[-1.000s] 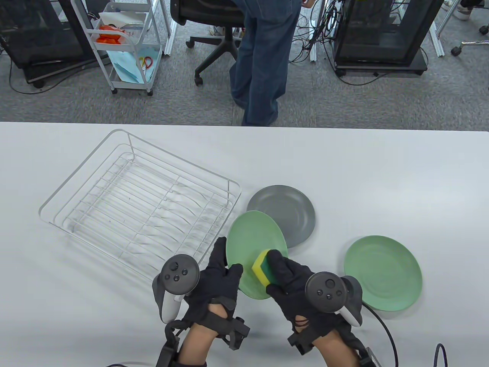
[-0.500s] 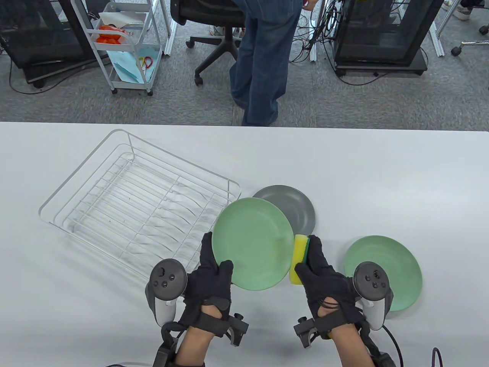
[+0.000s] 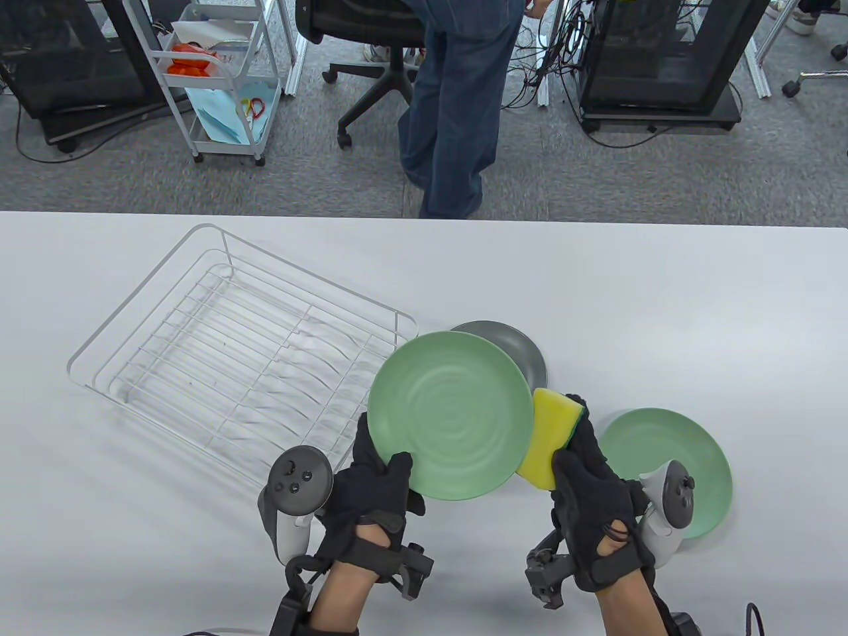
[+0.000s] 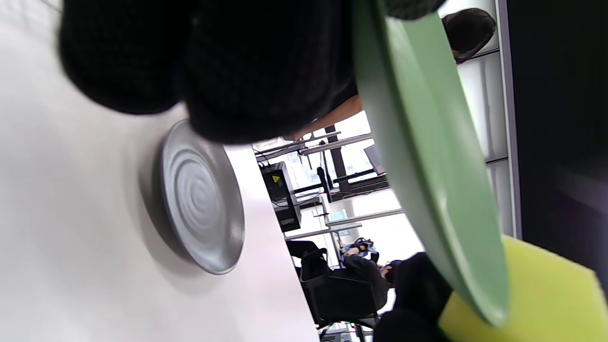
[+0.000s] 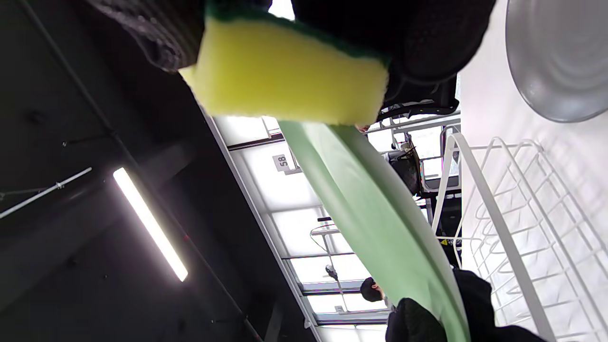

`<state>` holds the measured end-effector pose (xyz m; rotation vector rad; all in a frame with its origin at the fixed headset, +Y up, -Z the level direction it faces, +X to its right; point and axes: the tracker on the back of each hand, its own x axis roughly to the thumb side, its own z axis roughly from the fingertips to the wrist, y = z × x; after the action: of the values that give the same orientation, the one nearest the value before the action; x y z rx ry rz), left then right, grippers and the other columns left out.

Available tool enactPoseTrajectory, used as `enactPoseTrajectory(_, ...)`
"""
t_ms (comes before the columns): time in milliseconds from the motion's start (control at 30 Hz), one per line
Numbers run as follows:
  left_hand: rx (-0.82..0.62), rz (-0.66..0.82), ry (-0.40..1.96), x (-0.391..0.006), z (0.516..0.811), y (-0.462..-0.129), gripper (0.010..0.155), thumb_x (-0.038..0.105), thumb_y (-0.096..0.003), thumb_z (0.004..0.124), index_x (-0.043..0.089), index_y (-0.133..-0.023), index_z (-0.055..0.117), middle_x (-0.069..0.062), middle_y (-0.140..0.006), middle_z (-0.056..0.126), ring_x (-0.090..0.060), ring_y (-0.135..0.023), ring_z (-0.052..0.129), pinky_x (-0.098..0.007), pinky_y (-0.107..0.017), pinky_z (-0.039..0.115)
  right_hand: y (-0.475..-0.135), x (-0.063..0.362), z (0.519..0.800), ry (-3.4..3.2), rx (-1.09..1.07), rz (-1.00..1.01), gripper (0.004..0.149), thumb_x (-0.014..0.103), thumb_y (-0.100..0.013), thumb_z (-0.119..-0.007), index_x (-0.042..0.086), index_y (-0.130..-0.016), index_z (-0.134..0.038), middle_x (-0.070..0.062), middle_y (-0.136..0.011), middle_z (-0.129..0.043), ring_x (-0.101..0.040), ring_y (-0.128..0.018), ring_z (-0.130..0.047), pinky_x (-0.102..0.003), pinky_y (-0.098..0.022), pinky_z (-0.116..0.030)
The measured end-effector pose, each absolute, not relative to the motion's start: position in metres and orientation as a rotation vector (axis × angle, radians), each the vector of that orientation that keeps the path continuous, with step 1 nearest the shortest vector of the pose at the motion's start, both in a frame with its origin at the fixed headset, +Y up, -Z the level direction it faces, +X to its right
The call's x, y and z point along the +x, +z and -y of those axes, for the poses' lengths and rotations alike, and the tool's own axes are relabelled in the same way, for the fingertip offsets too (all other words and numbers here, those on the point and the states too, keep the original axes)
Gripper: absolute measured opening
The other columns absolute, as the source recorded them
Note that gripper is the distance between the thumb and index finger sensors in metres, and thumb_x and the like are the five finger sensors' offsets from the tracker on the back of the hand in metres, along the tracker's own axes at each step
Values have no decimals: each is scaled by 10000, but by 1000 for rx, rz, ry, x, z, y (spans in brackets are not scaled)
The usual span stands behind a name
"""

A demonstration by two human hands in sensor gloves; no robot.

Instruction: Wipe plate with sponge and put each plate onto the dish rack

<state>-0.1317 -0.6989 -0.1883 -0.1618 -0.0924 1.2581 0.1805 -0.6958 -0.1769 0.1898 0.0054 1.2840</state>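
My left hand (image 3: pixel 377 474) grips a green plate (image 3: pixel 450 414) by its near left rim, thumb on top, and holds it lifted above the table, its face turned up to the camera. My right hand (image 3: pixel 583 457) holds a yellow and green sponge (image 3: pixel 551 437) against that plate's right edge. The left wrist view shows the green plate (image 4: pixel 427 166) edge-on with the sponge (image 4: pixel 536 294) beside it. The right wrist view shows the sponge (image 5: pixel 289 71) between my fingers, above the plate (image 5: pixel 380 223). The white wire dish rack (image 3: pixel 238 358) stands to the left with nothing in it.
A grey plate (image 3: pixel 523 354) lies on the table, partly hidden behind the lifted plate. A second green plate (image 3: pixel 676 457) lies at the right, partly under my right hand. A person in jeans (image 3: pixel 454 106) stands beyond the table's far edge.
The lifted green plate has tilted from slanted to facing up and moved slightly away. My right hand with the sponge slid off the plate's face to its right edge and turned over.
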Motion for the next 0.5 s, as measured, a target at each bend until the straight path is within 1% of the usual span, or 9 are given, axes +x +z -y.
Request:
enactPoseTrajectory(100,-204,75,1255,-130,703,-189,787,382,-411,649,57,-944,170,-14,-694,804,-82,-180,1014,-446,-331,890,-176,179,692,1277,204,5,650,475,-409,-769,372,-971,-458,-130,-976,-681,-357,-794,-865,-464,-559,-767)
enactPoseTrajectory(233,-217,34,1132,-130,702,-189,824,384,-410,643,31,-917,99,0,-664,818,-68,-154,1011,-447,-320,900,-174,176,688,1348,236,24,647,471,-411,-765,380,-972,-456,-122,-988,-663,-356,-812,-842,-468,-577,-745)
enactPoseTrajectory(433,-328,45,1148,-124,712,-190,826,391,-408,628,26,-907,80,11,-642,828,-66,-137,1005,-452,-321,901,-173,176,683,1341,274,39,642,468,-412,-764,394,-973,-462,-113,-1000,-648,-351,-832,-824,-472,-596,-727)
enactPoseTrajectory(500,-394,63,1190,-120,718,-191,823,394,-408,631,33,-911,89,16,-633,836,-67,-126,1001,-452,-316,901,-172,178,682,1339,281,43,634,459,-416,-755,410,-975,-459,-101,-1015,-629,-351,-854,-797,-475,-608,-711)
